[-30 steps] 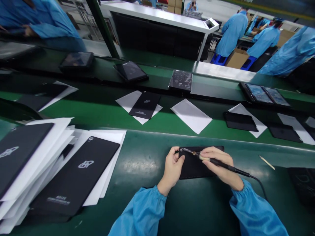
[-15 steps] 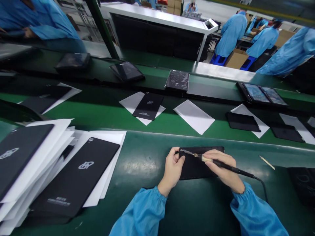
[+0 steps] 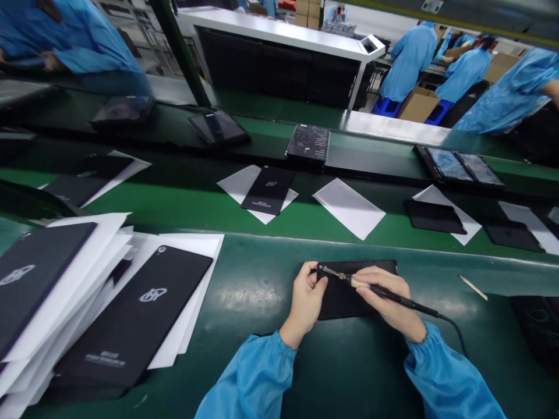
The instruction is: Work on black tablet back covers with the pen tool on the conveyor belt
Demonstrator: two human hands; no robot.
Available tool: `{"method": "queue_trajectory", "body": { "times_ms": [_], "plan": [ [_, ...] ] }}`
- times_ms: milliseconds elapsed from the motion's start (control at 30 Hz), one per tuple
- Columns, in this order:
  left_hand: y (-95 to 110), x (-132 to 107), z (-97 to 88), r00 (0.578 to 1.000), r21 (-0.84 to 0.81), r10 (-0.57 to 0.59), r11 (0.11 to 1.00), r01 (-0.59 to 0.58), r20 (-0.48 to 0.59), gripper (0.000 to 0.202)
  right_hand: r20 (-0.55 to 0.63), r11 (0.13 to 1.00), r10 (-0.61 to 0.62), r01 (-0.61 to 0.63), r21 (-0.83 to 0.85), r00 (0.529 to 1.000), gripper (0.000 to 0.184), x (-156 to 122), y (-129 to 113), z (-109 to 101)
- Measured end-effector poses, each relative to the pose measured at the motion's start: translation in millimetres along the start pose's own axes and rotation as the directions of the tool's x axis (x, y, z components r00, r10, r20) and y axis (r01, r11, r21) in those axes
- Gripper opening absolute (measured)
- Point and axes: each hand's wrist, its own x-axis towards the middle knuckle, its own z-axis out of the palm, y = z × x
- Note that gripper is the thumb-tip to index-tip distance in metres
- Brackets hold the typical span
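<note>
A black tablet back cover (image 3: 340, 299) lies flat on the green bench in front of me. My left hand (image 3: 307, 299) grips its left edge near the upper corner, thumb on top and the other fingers partly hidden. In my right hand (image 3: 395, 311) is a soldering iron (image 3: 391, 295), held like a pen. Its metal tip points left, to a small spot at the cover's upper left corner; whether it touches is too small to tell. The cord trails off to the right. My right hand hides part of the cover's right side.
Stacked back covers with white sheets (image 3: 183, 326) fill the bench's left. A small pointed stick (image 3: 473, 287) lies at right. Beyond, a green belt (image 3: 192, 203) carries covers and paper (image 3: 349, 208); a farther one bears tablets (image 3: 308, 144). People in blue work across the room.
My right hand and the soldering iron have shifted slightly left, the tip staying near the same corner. Covers and paper on the near belt drifted right; tablets on the far one drifted left.
</note>
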Motion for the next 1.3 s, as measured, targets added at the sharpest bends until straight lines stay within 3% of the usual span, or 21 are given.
{"method": "queue_trajectory", "body": {
  "times_ms": [133,300,533,867,1133,1300],
  "plan": [
    [-0.9,0.1,-0.2,1.000,-0.007,-0.004,1.000,0.004,-0.003,0.025,-0.134,0.998,-0.034,0.027,-0.048,0.990,0.013,-12.2,-1.2,3.0],
    [-2.5,0.1,0.1,1.000,-0.018,-0.018,1.000,0.018,-0.001,0.025,-0.345,0.993,-0.021,-0.020,-0.113,0.938,0.011,-29.4,2.4,14.5],
    [-3.7,0.2,0.2,1.000,-0.016,-0.013,1.000,0.013,-0.014,0.025,-0.312,1.000,-0.012,0.004,-0.027,0.950,0.017,-30.6,4.0,29.0],
    [-4.1,0.8,-0.3,1.000,-0.013,-0.011,1.000,0.010,-0.006,0.023,-0.312,0.997,-0.051,0.028,-0.077,0.949,0.017,-30.4,5.4,32.2],
    [-4.1,1.7,-0.8,1.000,0.001,0.010,1.000,-0.010,-0.011,0.024,-0.294,0.945,-0.291,0.227,-0.234,0.910,0.029,-36.1,4.9,49.6],
    [-3.4,2.2,-1.2,1.000,0.006,0.011,1.000,-0.011,-0.016,0.025,-0.275,0.930,-0.333,0.267,-0.252,0.902,0.033,-45.1,6.8,48.0]
  ]
}}
